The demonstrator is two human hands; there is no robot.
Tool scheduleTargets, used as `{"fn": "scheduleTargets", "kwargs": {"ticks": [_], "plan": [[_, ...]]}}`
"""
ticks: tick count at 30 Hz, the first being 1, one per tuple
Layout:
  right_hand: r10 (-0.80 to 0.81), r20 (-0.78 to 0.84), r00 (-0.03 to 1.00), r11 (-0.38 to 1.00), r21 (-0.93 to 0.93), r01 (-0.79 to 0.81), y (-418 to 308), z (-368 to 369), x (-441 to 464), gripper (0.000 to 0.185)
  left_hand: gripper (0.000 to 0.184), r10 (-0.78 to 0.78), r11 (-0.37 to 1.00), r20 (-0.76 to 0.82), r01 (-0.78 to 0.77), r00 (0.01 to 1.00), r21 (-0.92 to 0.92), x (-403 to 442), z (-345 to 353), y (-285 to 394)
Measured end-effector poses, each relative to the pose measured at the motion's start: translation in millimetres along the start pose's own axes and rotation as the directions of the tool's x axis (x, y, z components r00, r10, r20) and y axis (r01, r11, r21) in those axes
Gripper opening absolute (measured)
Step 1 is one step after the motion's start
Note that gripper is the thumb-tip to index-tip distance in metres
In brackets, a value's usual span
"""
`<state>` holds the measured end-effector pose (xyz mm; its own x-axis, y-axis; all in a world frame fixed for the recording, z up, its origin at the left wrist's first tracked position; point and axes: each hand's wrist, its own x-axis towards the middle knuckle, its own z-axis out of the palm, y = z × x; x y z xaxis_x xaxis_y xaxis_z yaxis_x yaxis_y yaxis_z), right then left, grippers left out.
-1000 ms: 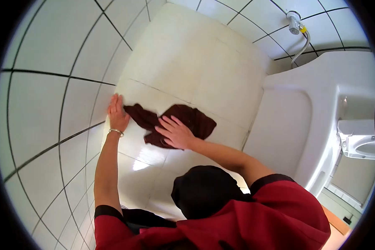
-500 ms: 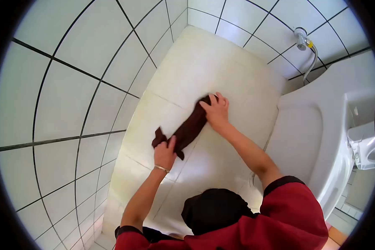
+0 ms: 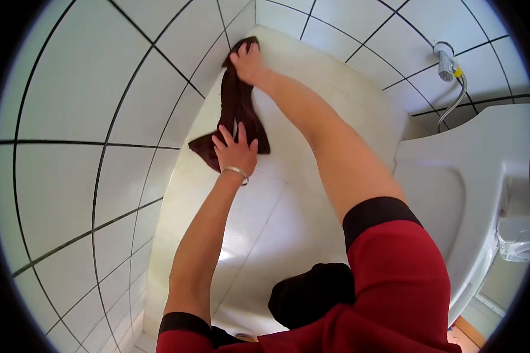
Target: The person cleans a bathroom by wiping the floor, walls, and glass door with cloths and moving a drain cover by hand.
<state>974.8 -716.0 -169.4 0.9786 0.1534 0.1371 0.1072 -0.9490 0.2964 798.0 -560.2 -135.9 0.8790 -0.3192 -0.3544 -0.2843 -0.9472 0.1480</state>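
- Here's the brown cloth (image 3: 232, 97), laid out on the pale floor (image 3: 318, 200) in the upper middle of the frame, a little left of centre.
- Its long axis runs almost straight up and down the picture, the top leaning slightly right; the narrow end points up toward the corner where the two tiled walls meet.
- Down at the broad end it splits: one flap points out to the left, the other hangs down on the right.
- The left hand (image 3: 237, 154) is on that lower end, palm down, fingers spread wide over the fabric and not wrapped round it.
- The right hand (image 3: 250, 63) is right up at the narrow end, fingers bent over the cloth; whether they pinch it, I cannot tell.
- That upper end sits close against the foot of the left tiled wall (image 3: 129, 112); contact is hard to judge.
- A bracelet (image 3: 237, 171) circles the left wrist; a red sleeve (image 3: 397, 270) fills the lower right.
- Over in the upper right, a metal valve (image 3: 445, 65) with its hose (image 3: 455, 105), above a white basin-like fixture (image 3: 430, 197).
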Motion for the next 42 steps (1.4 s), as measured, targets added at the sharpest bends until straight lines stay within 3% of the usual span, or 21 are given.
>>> {"fn": "scheduleTargets", "kwargs": {"ticks": [3, 4, 5, 7, 11, 14, 17, 19, 22, 24, 27, 28, 29, 30, 32, 33, 34, 35, 38, 39, 42], "plan": [[0.074, -0.022, 0.997, 0.992, -0.103, -0.076, 49.8, 23.5, -4.5, 0.033, 0.06, 0.077, 0.996, 0.096, -0.081, 0.992, 0.035, 25.9, -11.3, 11.2], [0.114, 0.089, 0.989, 0.99, -0.098, -0.105, 68.9, 14.0, -19.8, 0.036, 0.06, 0.118, 0.992, 0.124, -0.123, 0.985, 0.033, 34.8, -15.8, 18.3], [0.116, 0.108, 0.987, 0.992, 0.025, -0.12, 93.2, 20.2, -33.5, 0.032, 0.059, 0.14, 0.989, 0.171, -0.147, 0.975, 0.026, 40.5, -22.7, 28.2], [0.102, -0.013, 0.995, 0.995, -0.011, -0.102, 118.1, 28.9, -79.7, 0.028, 0.059, 0.164, 0.984, 0.177, -0.175, 0.97, 0.045, 45.0, -25.1, 39.2], [0.189, 0.031, 0.982, 0.98, 0.059, -0.19, 167.0, 24.8, -180.5, 0.027, 0.057, 0.355, 0.927, 0.202, -0.372, 0.913, 0.053, 22.1, -7.3, 71.1], [0.464, 0.305, 0.832, 0.881, -0.059, -0.47, 181.6, 3.9, -251.8, 0.025, 0.054, 0.508, 0.853, 0.192, -0.522, 0.84, 0.025, -8.6, 15.5, 104.7], [0.562, 0.527, 0.638, 0.788, -0.107, -0.606, 158.6, -23.6, -320.3, 0.03, 0.051, 0.581, 0.81, 0.155, -0.587, 0.799, -0.016, -34.3, 17.5, 106.1], [0.477, 0.746, 0.464, 0.788, -0.129, -0.601, 121.2, -62.5, -345.3, 0.047, 0.049, 0.628, 0.778, 0.091, -0.623, 0.773, -0.078, -56.0, 22.2, 84.9], [0.336, 0.868, 0.364, 0.834, -0.095, -0.544, 45.9, -100.0, -382.9, 0.05, 0.045, 0.701, 0.703, -0.104, -0.708, 0.706, -0.064, -107.0, 48.0, 32.3], [0.091, 0.884, 0.458, 0.994, -0.049, -0.102, -14.9, -107.5, -408.8, 0.051, 0.036, 0.723, 0.674, -0.205, -0.739, 0.659, 0.0, -140.8, 65.3, -8.3], [-0.124, 0.86, 0.495, 0.974, 0.2, -0.104, -22.3, -131.3, -391.5, 0.063, 0.016, 0.694, 0.689, -0.299, -0.724, 0.655, 0.013, -189.3, 91.3, -74.1], [-0.072, 0.716, 0.695, 0.949, 0.263, -0.173, -16.0, -116.0, -391.3, 0.063, 0.023, 0.715, 0.69, -0.224, -0.721, 0.663, 0.069, -196.1, 93.1, -88.3], [-0.108, 0.707, 0.699, 0.96, 0.256, -0.111, -6.1, -105.3, -372.8, 0.067, 0.03, 0.674, 0.735, -0.202, -0.673, 0.711, 0.082, -195.5, 89.7, -85.2], [-0.098, 0.558, 0.824, 0.99, 0.135, 0.026, 6.8, -97.5, -354.4, 0.061, 0.037, 0.625, 0.78, -0.17, -0.62, 0.762, 0.089, -186.6, 84.8, -74.0], [0.166, 0.415, 0.894, 0.976, 0.059, -0.208, 44.0, -53.2, -308.9, 0.048, 0.056, 0.466, 0.823, -0.222, -0.512, 0.857, -0.247, -154.6, 59.8, -28.5], [0.198, 0.5, 0.843, 0.952, 0.107, -0.287, 74.6, -39.7, -293.9, 0.038, 0.059, 0.375, 0.845, -0.172, -0.412, 0.911, -0.339, -138.4, 46.8, 1.1], [0.132, 0.632, 0.764, 0.971, 0.072, -0.228, 91.9, -70.5, -286.4, 0.028, 0.053, 0.383, 0.813, -0.283, -0.466, 0.879, -0.349, -117.0, 57.0, 23.7], [0.155, 0.69, 0.707, 0.963, 0.056, -0.265, 114.1, -58.9, -298.7, 0.025, 0.043, 0.444, 0.834, -0.317, -0.516, 0.838, -0.195, -101.3, 71.5, 44.4], [0.482, 0.621, 0.618, 0.853, -0.172, -0.493, 144.3, -15.2, -394.7, 0.031, 0.037, 0.574, 0.787, -0.222, -0.606, 0.788, -0.116, -103.7, 79.8, 96.2], [0.583, 0.635, 0.507, 0.762, -0.21, -0.613, 126.0, -44.0, -401.1, 0.03, 0.043, 0.582, 0.783, -0.217, -0.612, 0.784, -0.11, -111.3, 82.3, 98.9], [0.583, 0.635, 0.507, 0.779, -0.259, -0.571, 79.1, -67.1, -426.7, 0.032, 0.052, 0.626, 0.747, -0.178, -0.649, 0.759, -0.142, -129.4, 84.0, 81.6]]}}
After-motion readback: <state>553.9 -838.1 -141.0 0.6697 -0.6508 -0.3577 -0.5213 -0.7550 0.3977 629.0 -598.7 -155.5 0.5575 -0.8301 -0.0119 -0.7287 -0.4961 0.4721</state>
